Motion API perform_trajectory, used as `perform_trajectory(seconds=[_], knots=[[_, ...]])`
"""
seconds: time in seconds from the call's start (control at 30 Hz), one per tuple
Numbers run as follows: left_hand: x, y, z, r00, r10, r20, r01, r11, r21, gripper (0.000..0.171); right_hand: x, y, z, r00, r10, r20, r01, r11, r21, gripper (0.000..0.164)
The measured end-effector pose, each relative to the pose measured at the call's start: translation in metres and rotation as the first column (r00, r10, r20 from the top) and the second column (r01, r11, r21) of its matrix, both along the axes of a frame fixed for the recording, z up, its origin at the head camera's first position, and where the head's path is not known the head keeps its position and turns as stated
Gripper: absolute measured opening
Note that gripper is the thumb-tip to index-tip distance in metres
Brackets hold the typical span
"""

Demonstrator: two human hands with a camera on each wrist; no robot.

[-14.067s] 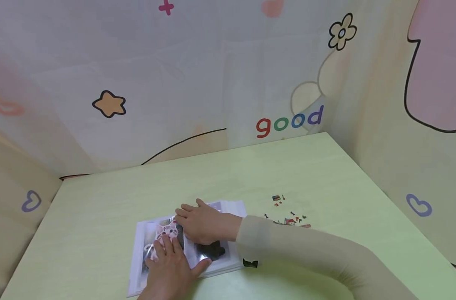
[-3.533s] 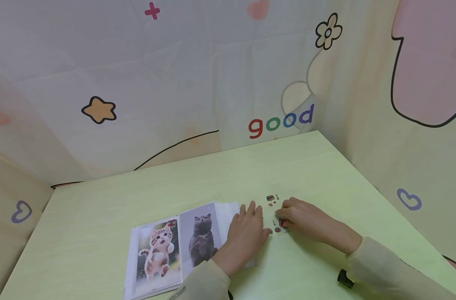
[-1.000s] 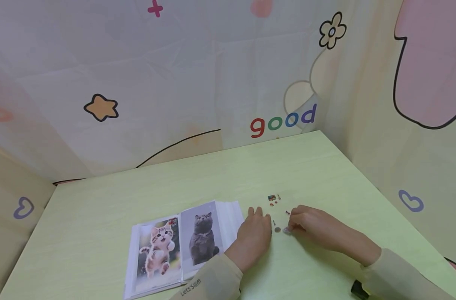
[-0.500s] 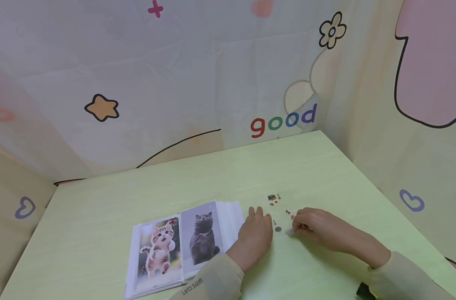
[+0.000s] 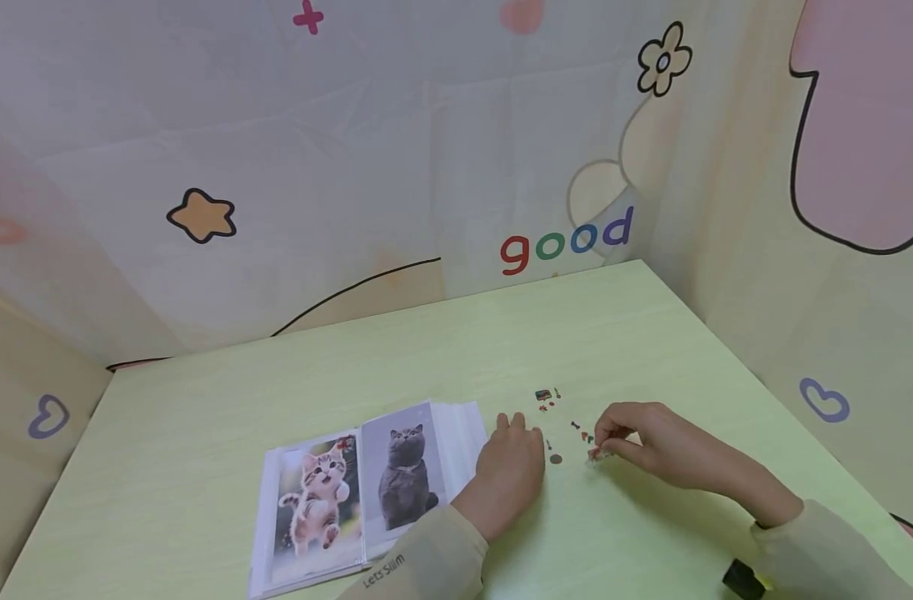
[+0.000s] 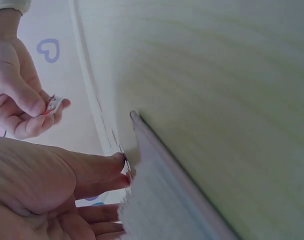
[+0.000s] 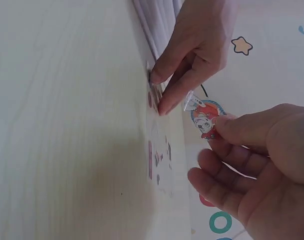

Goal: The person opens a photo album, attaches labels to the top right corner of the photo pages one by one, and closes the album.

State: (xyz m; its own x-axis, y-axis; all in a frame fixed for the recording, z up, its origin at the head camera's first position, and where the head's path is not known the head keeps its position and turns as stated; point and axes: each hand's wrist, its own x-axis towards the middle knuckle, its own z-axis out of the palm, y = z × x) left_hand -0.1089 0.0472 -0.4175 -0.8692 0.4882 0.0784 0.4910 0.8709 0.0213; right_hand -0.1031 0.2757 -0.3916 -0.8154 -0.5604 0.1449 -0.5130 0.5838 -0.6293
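My right hand (image 5: 662,442) pinches a small clear-edged sticker (image 7: 207,116) between thumb and forefinger, raised off the table. The sticker carries a red-and-white cartoon figure against a blue ring. My left hand (image 5: 505,471) rests with its fingers down on the left side of a transparent sticker sheet (image 7: 157,155), which lies flat beside the album. Small printed stickers, among them a brown round one (image 5: 556,459), show on that sheet between my hands. Part of the sheet is hidden under the left fingers.
An open photo album (image 5: 257,542) lies left of my hands, with a kitten photo (image 5: 314,500) and a grey cat photo (image 5: 407,483) facing up. The pale green table (image 5: 276,392) is bordered by printed fabric walls (image 5: 336,167).
Earlier both hands lay on the album; later they moved to the sticker sheet. Over the last second my right hand has peeled the sticker and drawn it rightward and up. The left stays put.
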Motion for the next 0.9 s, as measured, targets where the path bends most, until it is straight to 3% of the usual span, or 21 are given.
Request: perform_trajectory(seconds=[0.37,0.7,0.9], knots=[[0.001,0.001,-0.002,1.000,-0.005,0.004,0.005,1.000,0.030,0.006,-0.011,-0.006,-0.005,0.986,0.044,0.161,-0.046,0.999,0.010,0.012],[0.001,0.000,-0.003,0.999,0.017,0.028,-0.019,0.998,0.066,0.009,-0.015,-0.009,-0.006,0.982,0.055,0.181,-0.072,0.994,0.086,0.013],[0.000,-0.003,-0.001,0.997,0.034,0.075,-0.038,0.998,0.051,0.023,-0.015,-0.010,-0.007,0.981,0.059,0.184,-0.075,0.993,0.086,0.012]])
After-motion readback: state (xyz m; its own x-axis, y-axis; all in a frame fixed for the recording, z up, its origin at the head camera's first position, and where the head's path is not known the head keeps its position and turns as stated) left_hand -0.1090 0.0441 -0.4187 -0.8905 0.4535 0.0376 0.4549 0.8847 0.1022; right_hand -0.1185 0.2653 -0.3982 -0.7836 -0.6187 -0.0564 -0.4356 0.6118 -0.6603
